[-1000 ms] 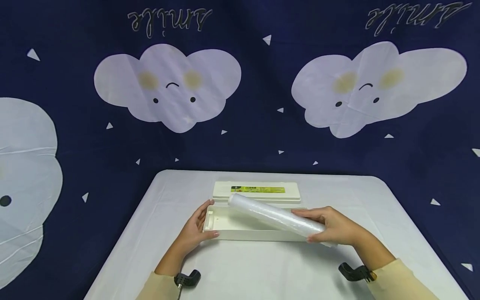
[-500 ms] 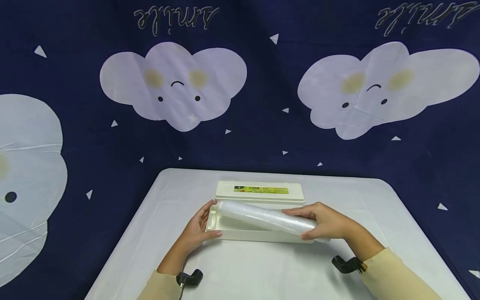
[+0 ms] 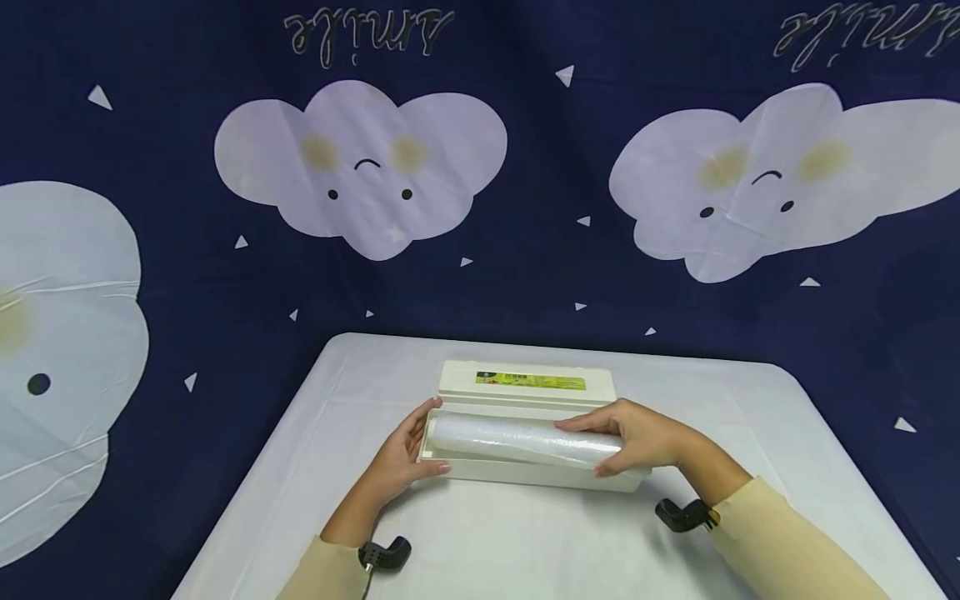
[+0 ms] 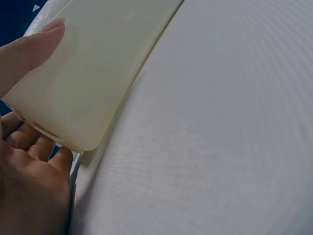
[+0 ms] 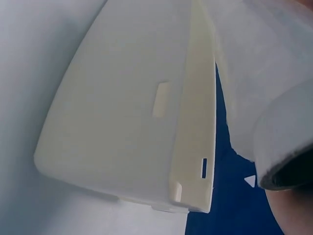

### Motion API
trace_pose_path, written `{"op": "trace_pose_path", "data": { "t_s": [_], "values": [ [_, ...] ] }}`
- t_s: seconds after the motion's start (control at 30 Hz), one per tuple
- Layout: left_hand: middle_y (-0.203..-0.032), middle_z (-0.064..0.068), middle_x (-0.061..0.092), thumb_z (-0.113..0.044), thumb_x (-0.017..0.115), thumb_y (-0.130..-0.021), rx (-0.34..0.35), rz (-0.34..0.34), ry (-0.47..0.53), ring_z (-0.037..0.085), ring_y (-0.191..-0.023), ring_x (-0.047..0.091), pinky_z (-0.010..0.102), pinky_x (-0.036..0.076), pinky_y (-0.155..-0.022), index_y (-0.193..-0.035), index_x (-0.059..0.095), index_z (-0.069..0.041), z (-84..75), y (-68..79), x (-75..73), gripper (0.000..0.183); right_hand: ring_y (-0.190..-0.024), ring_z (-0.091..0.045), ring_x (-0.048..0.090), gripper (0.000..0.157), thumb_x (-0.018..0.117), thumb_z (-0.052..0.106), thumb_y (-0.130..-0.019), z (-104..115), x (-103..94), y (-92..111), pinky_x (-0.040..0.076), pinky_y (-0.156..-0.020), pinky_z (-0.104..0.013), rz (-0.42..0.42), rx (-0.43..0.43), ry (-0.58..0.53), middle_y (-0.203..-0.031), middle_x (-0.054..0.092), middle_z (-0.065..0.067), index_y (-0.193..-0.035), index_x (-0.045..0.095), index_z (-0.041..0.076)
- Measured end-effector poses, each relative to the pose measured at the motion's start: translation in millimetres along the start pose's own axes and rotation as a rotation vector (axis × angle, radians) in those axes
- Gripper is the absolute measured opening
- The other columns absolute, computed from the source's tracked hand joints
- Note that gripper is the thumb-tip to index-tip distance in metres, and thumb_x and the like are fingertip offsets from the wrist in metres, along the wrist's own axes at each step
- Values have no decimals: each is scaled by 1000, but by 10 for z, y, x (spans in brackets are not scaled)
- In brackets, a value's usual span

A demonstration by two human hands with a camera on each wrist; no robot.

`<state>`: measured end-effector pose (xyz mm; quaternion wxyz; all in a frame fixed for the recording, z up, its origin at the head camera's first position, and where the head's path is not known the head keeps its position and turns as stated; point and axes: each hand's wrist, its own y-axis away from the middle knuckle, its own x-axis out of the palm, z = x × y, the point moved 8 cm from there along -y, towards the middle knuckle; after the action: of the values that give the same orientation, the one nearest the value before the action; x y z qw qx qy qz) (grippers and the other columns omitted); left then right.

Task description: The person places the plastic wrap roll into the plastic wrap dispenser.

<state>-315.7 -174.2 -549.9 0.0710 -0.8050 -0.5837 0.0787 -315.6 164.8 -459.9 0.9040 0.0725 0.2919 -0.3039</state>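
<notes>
A long off-white plastic box (image 3: pixel 532 477) lies lengthwise on the table, its top uncovered. My left hand (image 3: pixel 393 467) grips its left end, thumb on the front wall and fingers round the end; the left wrist view shows the thumb on the box wall (image 4: pixel 93 83). My right hand (image 3: pixel 648 437) holds a roll of plastic wrap (image 3: pixel 517 439) near its right end. The roll's left end sits down inside the box, while its right end is higher. In the right wrist view the roll's hollow end (image 5: pixel 281 142) hangs beside the box rim (image 5: pixel 195 112).
Directly behind the box lies its off-white lid (image 3: pixel 453 382), bearing a yellow-green label (image 3: pixel 530 381). A white cloth covers the table (image 3: pixel 517 550). Behind the far edge hangs a dark blue curtain (image 3: pixel 540 175) with cloud prints. A black camera mount sits on each wrist.
The roll's left end has come down into the box, and its right end has shifted left with my right hand. My left hand keeps its grip on the box.
</notes>
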Motion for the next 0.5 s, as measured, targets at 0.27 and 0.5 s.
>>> {"op": "trace_pose_path", "data": {
  "t_s": [0.27,0.5],
  "values": [
    [-168,10,33,8,92,-74,-7,-4,16,26,-155,27,25,25,-121,-164,32,-7,19,-13,3,109,-135,-21,55,76,92,2,-76,-77,13,-80,53,-103,-29,42,18,-35,-148,60,-2,-146,65,12],
    [-169,12,31,9,91,-74,-8,-1,27,27,-155,26,25,25,-122,-164,30,-5,24,-18,-4,110,-128,-21,61,76,91,-1,-74,-143,12,-174,57,-98,-31,74,19,-48,-145,62,-1,-145,66,12]
  ]
}}
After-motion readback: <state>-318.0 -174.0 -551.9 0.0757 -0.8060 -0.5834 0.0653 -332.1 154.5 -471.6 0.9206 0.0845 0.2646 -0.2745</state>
